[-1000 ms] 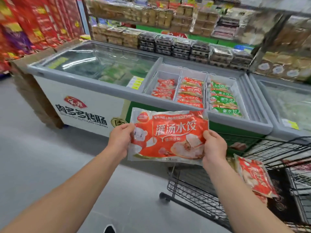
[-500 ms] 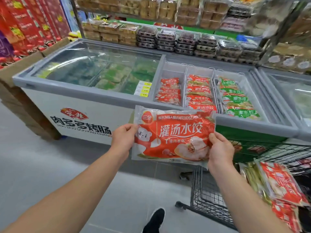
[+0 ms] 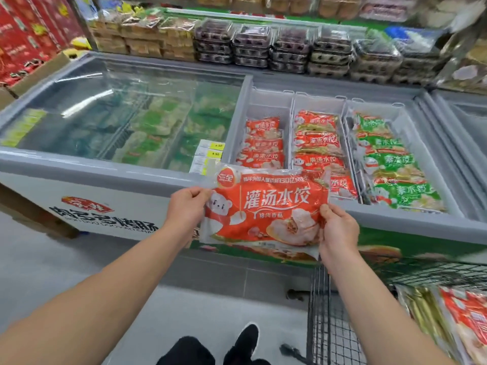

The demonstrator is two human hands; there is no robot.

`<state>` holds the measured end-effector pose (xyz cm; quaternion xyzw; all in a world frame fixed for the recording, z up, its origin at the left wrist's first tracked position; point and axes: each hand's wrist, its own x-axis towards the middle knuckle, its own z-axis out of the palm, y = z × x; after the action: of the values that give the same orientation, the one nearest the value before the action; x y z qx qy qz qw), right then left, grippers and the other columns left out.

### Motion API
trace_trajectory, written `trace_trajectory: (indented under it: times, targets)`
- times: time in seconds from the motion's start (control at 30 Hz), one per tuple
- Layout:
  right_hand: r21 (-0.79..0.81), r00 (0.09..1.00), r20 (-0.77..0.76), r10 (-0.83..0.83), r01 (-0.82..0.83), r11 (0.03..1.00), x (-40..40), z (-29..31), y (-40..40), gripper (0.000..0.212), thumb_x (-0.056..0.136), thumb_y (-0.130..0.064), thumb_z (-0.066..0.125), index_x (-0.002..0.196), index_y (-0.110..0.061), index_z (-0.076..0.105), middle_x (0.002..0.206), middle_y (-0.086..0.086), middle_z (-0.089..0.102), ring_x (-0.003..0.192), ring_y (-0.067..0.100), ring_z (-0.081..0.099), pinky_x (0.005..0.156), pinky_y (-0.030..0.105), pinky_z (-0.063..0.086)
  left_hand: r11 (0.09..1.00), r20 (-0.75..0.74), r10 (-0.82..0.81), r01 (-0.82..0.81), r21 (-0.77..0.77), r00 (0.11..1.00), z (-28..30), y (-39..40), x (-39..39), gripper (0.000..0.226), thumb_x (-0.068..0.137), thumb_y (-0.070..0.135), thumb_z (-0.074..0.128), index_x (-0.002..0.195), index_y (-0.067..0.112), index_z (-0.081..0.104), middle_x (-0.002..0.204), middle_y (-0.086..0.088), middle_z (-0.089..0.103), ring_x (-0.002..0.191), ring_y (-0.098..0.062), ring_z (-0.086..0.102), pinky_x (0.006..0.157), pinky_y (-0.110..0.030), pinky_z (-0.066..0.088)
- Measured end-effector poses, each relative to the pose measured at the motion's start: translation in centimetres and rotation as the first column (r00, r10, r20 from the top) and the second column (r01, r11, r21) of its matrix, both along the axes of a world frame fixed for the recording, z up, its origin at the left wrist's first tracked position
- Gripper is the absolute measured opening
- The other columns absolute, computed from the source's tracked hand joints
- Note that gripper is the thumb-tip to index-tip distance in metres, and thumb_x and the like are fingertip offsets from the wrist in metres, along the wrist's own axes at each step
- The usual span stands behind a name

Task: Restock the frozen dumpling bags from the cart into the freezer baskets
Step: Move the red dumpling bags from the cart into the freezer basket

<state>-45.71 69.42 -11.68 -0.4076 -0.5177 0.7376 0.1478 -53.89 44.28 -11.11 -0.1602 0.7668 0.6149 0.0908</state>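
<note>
Dumpling bag (image 3: 266, 209), red, held flat in front of the freezer (image 3: 110, 180), label up. Left hand (image 3: 185, 209) pinches its left edge, right hand (image 3: 338, 230) grips the right edge, fingers curled on the plastic. Likely lining it up for the red-bag baskets (image 3: 263, 106). More bags wait in cart (image 3: 329, 325), lower right.

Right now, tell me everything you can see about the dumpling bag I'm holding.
The dumpling bag is a glossy plastic pouch, mostly red-orange with clear edges, large white Chinese lettering, a cartoon bear and a pictured dumpling. It looks sealed and full. It is held face up, roughly level, in front of the freezer's near rim, not yet in a basket. The left hand pinches its left edge; the right hand grips its right edge.
</note>
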Motion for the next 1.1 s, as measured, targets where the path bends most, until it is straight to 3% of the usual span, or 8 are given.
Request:
trace_trajectory:
  times: [0.2, 0.3, 0.4, 0.57, 0.7, 0.87, 0.97, 1.1]
  targets:
    - [0.018, 0.992, 0.119, 0.046, -0.049, 0.999, -7.1, -1.8, 2.5, 0.014, 0.094, -0.010, 0.063, 0.090, -0.021, 0.070, 0.107, 0.006, 0.073, 0.101, 0.025, 0.069, 0.094, 0.045, 0.055, 0.999, 0.095, -0.037, 0.039, -0.022, 0.995, -1.4, 1.9, -7.3, 0.035, 0.098, 0.019, 0.060, 0.064, 0.015, 0.064, 0.043, 0.014, 0.055, 0.038, -0.001, 0.050, 0.039, -0.017, 0.037]
    - [0.060, 0.981, 0.183, 0.069, -0.081, 0.995, -11.1, -2.3, 3.7, 0.016, 0.092, -0.006, 0.063, 0.085, -0.018, 0.071, 0.102, 0.009, 0.073, 0.100, 0.027, 0.068, 0.095, 0.045, 0.054, 0.997, 0.179, -0.074, 0.072, 0.016, 0.981, -2.7, 2.8, -11.9, 0.022, 0.095, 0.014, 0.061, 0.076, 0.005, 0.070, 0.053, 0.005, 0.059, 0.045, -0.011, 0.055, 0.045, -0.020, 0.038]
    - [0.131, 0.967, 0.246, 0.064, -0.098, 0.987, -15.0, -2.8, 4.7, 0.020, 0.092, -0.006, 0.063, 0.078, -0.017, 0.072, 0.099, 0.011, 0.074, 0.099, 0.030, 0.069, 0.096, 0.047, 0.054, 0.994, 0.221, -0.108, 0.100, 0.049, 0.969, -4.0, 4.1, -16.7, 0.020, 0.094, 0.017, 0.062, 0.088, 0.001, 0.073, 0.055, 0.006, 0.065, 0.046, -0.004, 0.060, 0.042, -0.018, 0.040]
    - [0.241, 0.946, 0.318, 0.061, -0.143, 0.960, -22.0, -2.2, 6.7, 0.021, 0.092, -0.006, 0.059, 0.077, -0.013, 0.072, 0.093, 0.012, 0.074, 0.091, 0.029, 0.069, 0.089, 0.045, 0.054, 0.984, 0.256, -0.178, 0.169, 0.058, 0.950, -4.7, 7.3, -24.5, 0.029, 0.096, 0.014, 0.061, 0.067, 0.011, 0.063, 0.039, 0.012, 0.052, 0.032, 0.001, 0.046, 0.035, -0.013, 0.032]
    - [0.364, 0.929, 0.357, 0.100, -0.237, 0.901, -26.2, -1.9, 9.1, 0.026, 0.093, -0.006, 0.055, 0.071, -0.013, 0.066, 0.076, 0.005, 0.070, 0.071, 0.019, 0.062, 0.064, 0.031, 0.045, 0.965, 0.282, -0.254, 0.262, 0.010, 0.925, -5.5, 10.9, -29.6, 0.018, 0.091, 0.015, 0.063, 0.078, 0.004, 0.070, 0.072, -0.007, 0.072, 0.061, -0.016, 0.066, 0.056, -0.030, 0.052]
    - [0.374, 0.892, 0.424, 0.157, -0.331, 0.867, -33.5, -3.2, 14.3, 0.028, 0.094, -0.005, 0.055, 0.069, -0.014, 0.064, 0.065, -0.004, 0.063, 0.062, 0.012, 0.055, 0.049, 0.018, 0.039, 0.940, 0.375, -0.324, 0.340, 0.023, 0.869, -7.8, 16.5, -36.4, 0.018, 0.081, 0.011, 0.056, 0.077, 0.013, 0.073, 0.081, -0.001, 0.075, 0.078, -0.018, 0.071, 0.074, -0.032, 0.057]
    - [0.373, 0.850, 0.475, 0.228, -0.429, 0.823, -38.5, -5.1, 17.0, 0.023, 0.095, -0.010, 0.055, 0.077, -0.012, 0.068, 0.073, 0.001, 0.067, 0.064, 0.011, 0.056, 0.052, 0.023, 0.039, 0.943, 0.412, -0.304, 0.332, 0.003, 0.859, -11.7, 19.2, -40.9, 0.028, 0.068, 0.021, 0.057, 0.089, 0.013, 0.075, 0.090, -0.005, 0.077, 0.088, -0.027, 0.074, 0.083, -0.049, 0.060]
    - [0.362, 0.796, 0.525, 0.301, -0.529, 0.768, -45.4, -9.5, 19.1, 0.020, 0.095, -0.013, 0.052, 0.093, -0.008, 0.071, 0.088, 0.008, 0.069, 0.077, 0.017, 0.057, 0.062, 0.024, 0.039, 0.959, 0.447, -0.205, 0.270, -0.086, 0.871, -14.3, 22.2, -46.3, 0.031, 0.065, 0.024, 0.059, 0.089, 0.009, 0.071, 0.091, -0.008, 0.076, 0.089, -0.029, 0.073, 0.084, -0.050, 0.060]
